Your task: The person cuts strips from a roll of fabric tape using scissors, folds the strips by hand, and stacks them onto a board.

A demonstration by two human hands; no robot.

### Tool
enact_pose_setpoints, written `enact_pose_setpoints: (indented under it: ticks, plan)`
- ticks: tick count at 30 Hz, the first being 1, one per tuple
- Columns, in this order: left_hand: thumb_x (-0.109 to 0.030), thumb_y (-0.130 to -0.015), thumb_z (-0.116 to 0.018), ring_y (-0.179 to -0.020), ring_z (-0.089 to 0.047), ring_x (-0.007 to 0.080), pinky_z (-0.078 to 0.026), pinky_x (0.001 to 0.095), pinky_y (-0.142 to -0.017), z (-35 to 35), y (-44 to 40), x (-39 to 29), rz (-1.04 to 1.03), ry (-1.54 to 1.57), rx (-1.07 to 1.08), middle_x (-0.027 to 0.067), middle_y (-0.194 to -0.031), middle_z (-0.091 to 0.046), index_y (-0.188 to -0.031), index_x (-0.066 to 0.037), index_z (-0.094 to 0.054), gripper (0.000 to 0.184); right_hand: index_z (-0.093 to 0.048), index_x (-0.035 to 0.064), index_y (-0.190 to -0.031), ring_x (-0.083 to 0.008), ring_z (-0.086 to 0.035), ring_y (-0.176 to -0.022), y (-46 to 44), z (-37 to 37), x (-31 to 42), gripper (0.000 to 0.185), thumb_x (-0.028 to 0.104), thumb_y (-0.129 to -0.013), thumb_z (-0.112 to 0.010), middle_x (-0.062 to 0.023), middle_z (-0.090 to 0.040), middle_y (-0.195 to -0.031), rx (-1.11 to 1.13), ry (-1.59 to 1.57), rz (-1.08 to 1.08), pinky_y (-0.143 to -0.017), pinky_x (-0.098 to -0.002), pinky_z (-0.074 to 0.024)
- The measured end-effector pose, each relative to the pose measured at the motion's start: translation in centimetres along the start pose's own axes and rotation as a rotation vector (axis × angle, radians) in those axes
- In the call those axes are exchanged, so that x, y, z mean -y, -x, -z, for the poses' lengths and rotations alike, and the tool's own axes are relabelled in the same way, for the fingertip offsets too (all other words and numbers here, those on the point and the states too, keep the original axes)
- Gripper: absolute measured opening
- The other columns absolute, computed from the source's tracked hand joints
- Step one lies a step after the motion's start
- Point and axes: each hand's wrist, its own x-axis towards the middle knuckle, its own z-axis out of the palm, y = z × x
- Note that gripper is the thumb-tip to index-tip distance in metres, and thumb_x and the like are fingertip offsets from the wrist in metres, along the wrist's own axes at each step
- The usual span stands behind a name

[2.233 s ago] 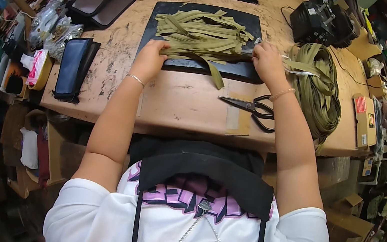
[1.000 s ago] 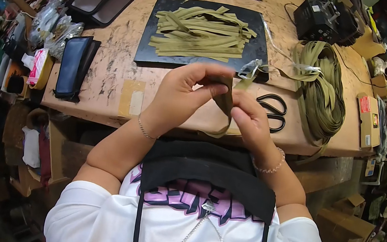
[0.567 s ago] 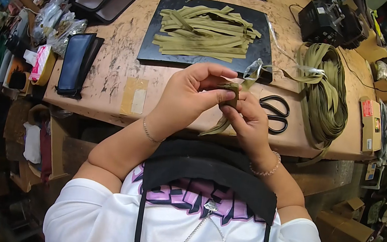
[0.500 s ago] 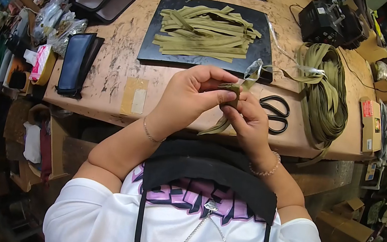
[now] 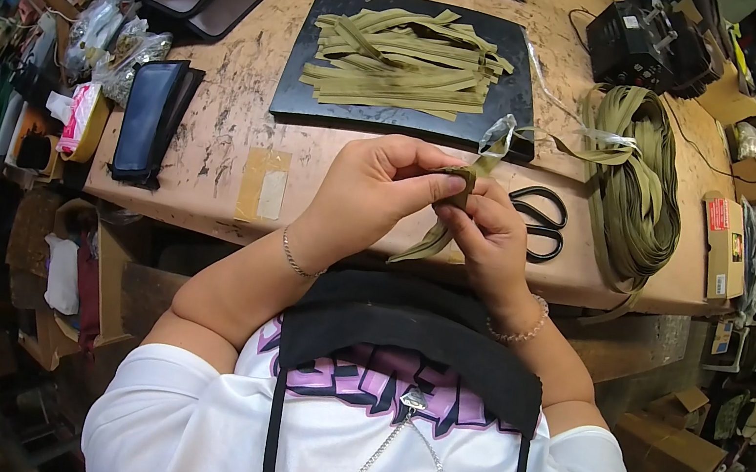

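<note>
While both elbows are bending outward, the person's left hand [image 5: 371,186] is pinching a folded olive zipper tape [image 5: 432,242] between thumb and fingers, and the right hand [image 5: 494,235] is gripping it alongside, just on the near side of the black board [image 5: 285,103]. Purple shirt lettering [image 5: 330,383] is showing, partly covered; right of the board, a box label [image 5: 718,213] is staying unreadably small.

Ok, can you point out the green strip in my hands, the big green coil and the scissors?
Green strip [image 5: 433,242]: head view, on its hanging end.
Green coil [image 5: 641,199]: head view, around the middle of its bundled loops.
Scissors [image 5: 545,230]: head view, on the black handles.
</note>
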Motion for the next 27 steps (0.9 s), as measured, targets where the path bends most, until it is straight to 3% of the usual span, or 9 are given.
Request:
enact_pose_setpoints:
  ticks: [5,11,14,20,21,24,25,27]
  plan:
    - [-0.001,-0.092,-0.068,-0.097,-0.069,0.0156,-0.055,0.0288,-0.090,0.2,0.0,0.0,0.028,-0.021,-0.014,0.0121,-0.106,-0.074,-0.108,0.003,-0.070,0.017,-0.075,0.0015,-0.096,-0.0145,-0.061,-0.088,0.0,0.0,-0.1,0.011,0.009,-0.088,-0.075,-0.0050,-0.065,-0.099,0.001,-0.003,-0.027,-0.075,-0.0277,-0.0482]
    - [-0.008,-0.099,-0.060,-0.099,-0.070,0.0214,-0.057,0.0347,-0.088,5.2,-0.4,-0.9,-0.246,0.429,-0.144,0.0135,-0.110,-0.073,-0.110,-0.002,-0.069,0.016,-0.069,0.0020,-0.084,-0.0268,-0.062,-0.083,-0.7,1.5,0.4,0.011,0.007,-0.080,-0.078,-0.0090,-0.065,-0.087,0.074,0.361,0.159,-0.079,-0.0350,-0.0489]
    - [-0.009,-0.099,-0.060,-0.096,-0.072,0.0202,-0.060,0.0361,-0.087,7.8,0.3,-2.3,-0.241,0.472,-0.273,0.0128,-0.110,-0.073,-0.109,-0.003,-0.069,0.015,-0.067,0.0021,-0.085,-0.0235,-0.063,-0.084,-1.1,2.4,0.0,0.010,0.002,-0.081,-0.076,-0.0098,-0.065,-0.091,0.140,0.449,0.228,-0.084,-0.0343,-0.0489]
    - [-0.012,-0.100,-0.060,-0.098,-0.071,0.0171,-0.060,0.0351,-0.088,10.3,2.3,-2.7,-0.283,0.448,-0.350,0.0116,-0.113,-0.072,-0.110,-0.005,-0.069,0.015,-0.063,0.0021,-0.094,-0.0138,-0.064,-0.091,-1.5,1.1,-0.4,0.014,-0.001,-0.085,-0.073,-0.0061,-0.067,-0.092,0.006,0.251,-0.083,-0.087,-0.0296,-0.0510]
    - [-0.012,-0.100,-0.060,-0.098,-0.071,0.0168,-0.060,0.0348,-0.088,10.5,2.4,-2.7,-0.294,0.450,-0.358,0.0114,-0.114,-0.072,-0.110,-0.005,-0.069,0.015,-0.064,0.0018,-0.095,-0.0239,-0.065,-0.084,-1.9,0.4,-0.5,0.017,0.006,-0.083,-0.076,-0.0101,-0.067,-0.086,-0.059,0.123,-0.014,-0.077,-0.0336,-0.0507]
    - [-0.012,-0.100,-0.061,-0.098,-0.070,0.0159,-0.060,0.0340,-0.088,10.9,3.0,-2.7,-0.319,0.456,-0.394,0.0109,-0.115,-0.072,-0.111,-0.006,-0.069,0.015,-0.067,0.0017,-0.099,-0.0252,-0.067,-0.084,-2.9,0.6,-0.1,0.017,0.007,-0.084,-0.075,-0.0112,-0.069,-0.087,0.066,0.259,-0.054,-0.077,-0.0345,-0.0515]
    - [-0.012,-0.100,-0.061,-0.098,-0.070,0.0156,-0.060,0.0338,-0.087,10.9,3.1,-2.7,-0.318,0.455,-0.409,0.0107,-0.115,-0.072,-0.111,-0.006,-0.069,0.015,-0.070,0.0031,-0.096,-0.0267,-0.067,-0.081,-3.1,0.9,-0.9,0.014,0.011,-0.085,-0.074,-0.0107,-0.070,-0.088,0.113,0.316,-0.039,-0.090,-0.0391,-0.0516]
    - [-0.012,-0.100,-0.061,-0.098,-0.070,0.0153,-0.060,0.0335,-0.087,11.1,3.3,-2.6,-0.321,0.454,-0.428,0.0104,-0.114,-0.072,-0.111,-0.006,-0.068,0.015,-0.069,0.0027,-0.092,-0.0204,-0.065,-0.079,-3.7,1.4,-0.5,0.010,0.011,-0.087,-0.074,-0.0064,-0.070,-0.086,0.179,0.491,0.009,-0.104,-0.0421,-0.0435]
